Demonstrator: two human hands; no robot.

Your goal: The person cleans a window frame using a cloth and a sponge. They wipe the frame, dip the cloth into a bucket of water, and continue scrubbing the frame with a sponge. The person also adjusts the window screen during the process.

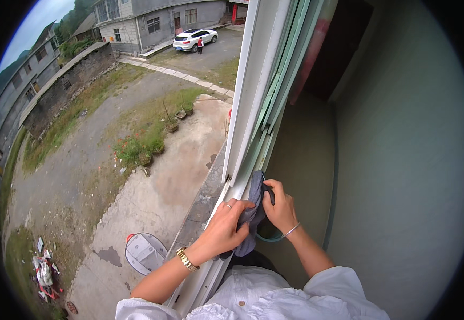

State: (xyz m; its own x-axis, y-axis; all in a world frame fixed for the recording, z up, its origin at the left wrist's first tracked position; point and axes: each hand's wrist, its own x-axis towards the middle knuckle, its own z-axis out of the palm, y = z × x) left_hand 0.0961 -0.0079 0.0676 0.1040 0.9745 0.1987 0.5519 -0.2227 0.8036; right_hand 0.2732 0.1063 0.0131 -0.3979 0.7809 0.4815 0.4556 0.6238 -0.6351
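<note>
A grey-blue cloth [255, 205] is bunched against the lower part of a white window frame [253, 96]. My left hand [224, 226], with a ring and a gold watch, grips the cloth from the left, over the frame's bottom rail. From the right, my right hand [280, 207], wearing a thin bangle, pinches the cloth's upper part against the green-tinted sliding track [272, 122]. Both forearms come out of white sleeves at the lower edge.
The open window looks far down onto a concrete yard [173, 176] with potted plants [152, 149], a round white object [145, 252], a stone wall and a white car [193, 38]. A stone ledge [202, 202] runs outside under the frame. A pale inner wall [402, 160] fills the right.
</note>
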